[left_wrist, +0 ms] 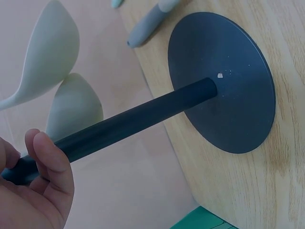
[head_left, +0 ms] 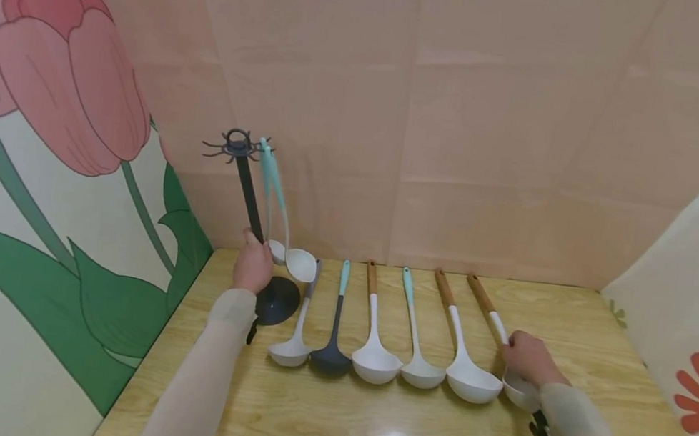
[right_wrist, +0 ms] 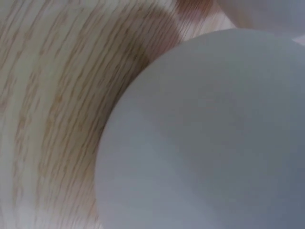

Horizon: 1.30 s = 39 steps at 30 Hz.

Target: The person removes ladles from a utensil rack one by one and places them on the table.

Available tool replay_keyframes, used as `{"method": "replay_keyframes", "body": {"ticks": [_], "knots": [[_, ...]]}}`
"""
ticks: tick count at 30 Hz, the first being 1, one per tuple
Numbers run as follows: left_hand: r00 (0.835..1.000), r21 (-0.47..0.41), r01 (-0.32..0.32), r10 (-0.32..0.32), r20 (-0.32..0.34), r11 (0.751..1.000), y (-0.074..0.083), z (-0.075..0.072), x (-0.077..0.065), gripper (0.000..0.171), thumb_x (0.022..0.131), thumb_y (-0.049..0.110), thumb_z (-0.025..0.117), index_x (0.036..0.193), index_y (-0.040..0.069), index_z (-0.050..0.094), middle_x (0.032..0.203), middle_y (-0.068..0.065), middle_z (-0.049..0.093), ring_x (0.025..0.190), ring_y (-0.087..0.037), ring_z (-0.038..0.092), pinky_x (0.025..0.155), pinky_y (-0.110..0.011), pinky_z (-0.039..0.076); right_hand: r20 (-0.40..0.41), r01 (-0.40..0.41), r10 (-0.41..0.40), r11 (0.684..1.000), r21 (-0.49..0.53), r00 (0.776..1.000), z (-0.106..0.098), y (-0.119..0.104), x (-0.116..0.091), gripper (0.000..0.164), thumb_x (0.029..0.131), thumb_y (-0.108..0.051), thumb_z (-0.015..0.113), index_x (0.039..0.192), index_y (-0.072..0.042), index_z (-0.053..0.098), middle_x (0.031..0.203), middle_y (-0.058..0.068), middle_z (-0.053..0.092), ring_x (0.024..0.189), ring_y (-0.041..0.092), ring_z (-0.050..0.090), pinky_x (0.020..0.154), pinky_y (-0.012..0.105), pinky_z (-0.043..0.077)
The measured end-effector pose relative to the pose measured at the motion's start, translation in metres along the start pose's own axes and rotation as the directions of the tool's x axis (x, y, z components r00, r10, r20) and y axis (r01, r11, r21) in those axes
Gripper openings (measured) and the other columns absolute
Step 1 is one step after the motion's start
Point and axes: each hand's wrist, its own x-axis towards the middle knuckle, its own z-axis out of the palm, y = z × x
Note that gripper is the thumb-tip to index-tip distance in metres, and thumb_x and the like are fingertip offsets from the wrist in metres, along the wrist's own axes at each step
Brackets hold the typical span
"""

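My left hand (head_left: 253,264) grips the dark pole of a utensil stand (head_left: 250,196); its round base (left_wrist: 228,119) rests on the table in the left wrist view. From the stand's ring of hooks hang two pale ladles with mint handles, one ladle (head_left: 301,265) in front of the other ladle (head_left: 276,251). At the right end of a row, my right hand (head_left: 533,357) holds a white ladle (head_left: 522,394) with a wooden handle by its lower shaft. That ladle's bowl (right_wrist: 200,138) fills most of the right wrist view, where the fingers are hidden.
Between the hands several ladles lie side by side, handles toward the wall: a grey-handled ladle (head_left: 290,352), a dark ladle (head_left: 330,361), a mint-handled ladle (head_left: 422,375) and wooden-handled ones (head_left: 376,366). A peach cloth wall (head_left: 463,130) backs the wooden table (head_left: 312,429).
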Motion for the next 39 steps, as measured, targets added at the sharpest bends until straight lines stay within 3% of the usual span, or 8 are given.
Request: {"method": "replay_keyframes", "body": {"ticks": [12, 21, 25, 30, 33, 35, 37, 39], "knots": [[0.999, 0.012, -0.031, 0.031, -0.016, 0.999, -0.003, 0.001, 0.002, 0.051, 0.107, 0.020, 0.037, 0.145, -0.007, 0.018, 0.105, -0.034, 0.065, 0.095, -0.046, 0.066, 0.080, -0.056, 0.050, -0.134, 0.110, -0.124, 0.988, -0.107, 0.983, -0.003, -0.016, -0.004, 0.028, 0.091, -0.009, 0.052, 0.105, 0.015, 0.055, 0.084, 0.023, 0.060, 0.074, 0.031, 0.057, 0.067, 0.050, 0.049], [1.000, 0.017, -0.021, 0.021, -0.008, 1.000, -0.003, 0.001, 0.003, 0.053, 0.108, 0.021, 0.037, 0.147, -0.008, 0.016, 0.105, -0.034, 0.065, 0.096, -0.046, 0.066, 0.081, -0.056, 0.050, -0.161, 0.123, -0.141, 0.985, -0.119, 0.977, -0.007, -0.036, -0.004, 0.036, 0.090, -0.011, 0.051, 0.113, 0.016, 0.056, 0.096, 0.031, 0.060, 0.084, 0.040, 0.061, 0.072, 0.056, 0.049], [1.000, 0.024, -0.015, 0.015, 0.006, 1.000, -0.003, 0.001, 0.001, 0.056, 0.108, 0.021, 0.037, 0.149, -0.008, 0.014, 0.104, -0.033, 0.066, 0.095, -0.045, 0.066, 0.081, -0.055, 0.051, -0.168, 0.125, -0.143, 0.985, -0.116, 0.975, -0.004, -0.048, -0.002, 0.039, 0.092, -0.013, 0.051, 0.118, 0.015, 0.055, 0.100, 0.031, 0.060, 0.082, 0.036, 0.060, 0.070, 0.053, 0.049], [1.000, 0.040, -0.024, 0.024, 0.004, 0.999, -0.004, 0.003, 0.002, 0.058, 0.108, 0.021, 0.037, 0.150, -0.010, 0.013, 0.103, -0.033, 0.066, 0.094, -0.045, 0.067, 0.080, -0.055, 0.051, -0.223, 0.211, -0.234, 0.970, -0.122, 0.946, -0.006, -0.076, -0.002, 0.060, 0.092, -0.012, 0.053, 0.147, 0.005, 0.039, 0.109, 0.032, 0.063, 0.085, 0.039, 0.061, 0.071, 0.055, 0.050], [0.999, 0.049, -0.033, 0.033, -0.004, 0.998, -0.005, 0.004, 0.002, 0.058, 0.107, 0.020, 0.037, 0.149, -0.011, 0.013, 0.103, -0.033, 0.066, 0.093, -0.045, 0.067, 0.080, -0.055, 0.051, -0.268, 0.277, -0.298, 0.954, -0.114, 0.916, -0.005, -0.095, 0.000, 0.054, 0.093, -0.012, 0.056, 0.144, 0.004, 0.045, 0.105, 0.030, 0.066, 0.086, 0.040, 0.062, 0.069, 0.053, 0.050], [0.999, 0.048, -0.036, 0.037, -0.008, 0.998, -0.005, 0.003, 0.002, 0.058, 0.107, 0.020, 0.037, 0.149, -0.011, 0.012, 0.103, -0.033, 0.066, 0.094, -0.045, 0.067, 0.080, -0.055, 0.051, -0.293, 0.313, -0.327, 0.945, -0.094, 0.898, -0.004, -0.110, 0.002, 0.041, 0.093, -0.011, 0.057, 0.127, 0.010, 0.055, 0.101, 0.028, 0.066, 0.095, 0.043, 0.062, 0.071, 0.052, 0.050], [0.999, 0.043, -0.035, 0.035, -0.012, 0.998, -0.005, 0.003, 0.002, 0.058, 0.107, 0.020, 0.037, 0.149, -0.010, 0.012, 0.103, -0.033, 0.066, 0.094, -0.045, 0.067, 0.079, -0.055, 0.051, -0.292, 0.329, -0.333, 0.942, -0.065, 0.897, -0.002, -0.124, 0.003, 0.031, 0.094, -0.012, 0.057, 0.113, 0.012, 0.060, 0.096, 0.027, 0.066, 0.097, 0.043, 0.063, 0.073, 0.052, 0.051], [0.999, 0.037, -0.037, 0.037, -0.014, 0.999, -0.004, 0.003, 0.001, 0.057, 0.107, 0.020, 0.037, 0.150, -0.010, 0.012, 0.102, -0.032, 0.066, 0.093, -0.045, 0.067, 0.079, -0.055, 0.051, -0.287, 0.343, -0.339, 0.938, -0.039, 0.896, 0.001, -0.137, 0.005, 0.031, 0.094, -0.011, 0.057, 0.114, 0.012, 0.061, 0.098, 0.025, 0.067, 0.100, 0.043, 0.063, 0.077, 0.052, 0.052]]}}
